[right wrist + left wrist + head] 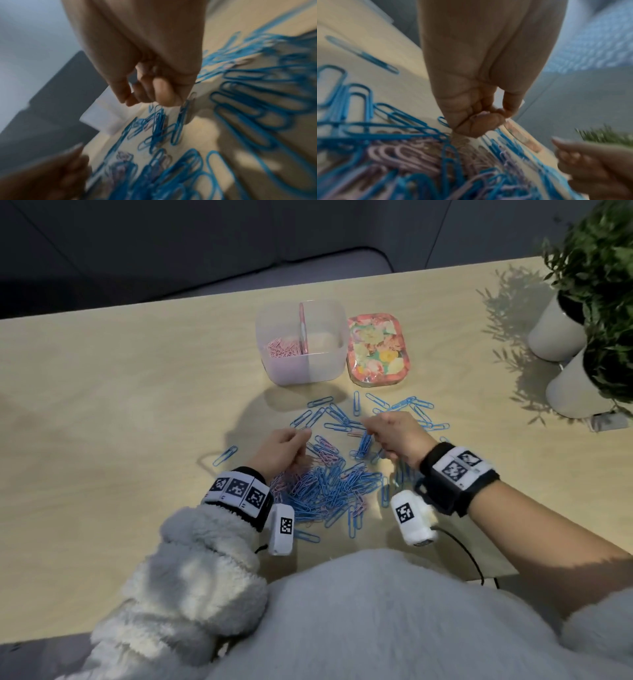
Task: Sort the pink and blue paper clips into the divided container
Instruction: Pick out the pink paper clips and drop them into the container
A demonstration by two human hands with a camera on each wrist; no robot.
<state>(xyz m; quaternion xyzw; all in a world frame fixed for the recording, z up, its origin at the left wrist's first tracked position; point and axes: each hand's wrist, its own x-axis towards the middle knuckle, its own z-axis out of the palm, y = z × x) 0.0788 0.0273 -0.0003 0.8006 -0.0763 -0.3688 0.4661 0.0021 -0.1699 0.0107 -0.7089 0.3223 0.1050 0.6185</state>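
A mixed pile of blue and pink paper clips [329,484] lies on the wooden table [120,405] between my hands, with loose blue clips [342,412] scattered beyond it. The translucent divided container [329,364] stands behind them, and pink clips [281,349] lie in its left compartment. My right hand [371,429] pinches a bunch of blue clips [364,445] that dangles just above the table; the bunch [159,119] hangs below the curled fingers [161,93]. My left hand [301,436] hovers over the pile's left part in a fist [481,120]; no clip shows in it.
A floral lid [378,350] lies right of the container. Two white plant pots [556,333] [575,385] with green leaves stand at the far right. One blue clip [224,455] lies apart on the left. A black cable [472,559] runs off the near edge.
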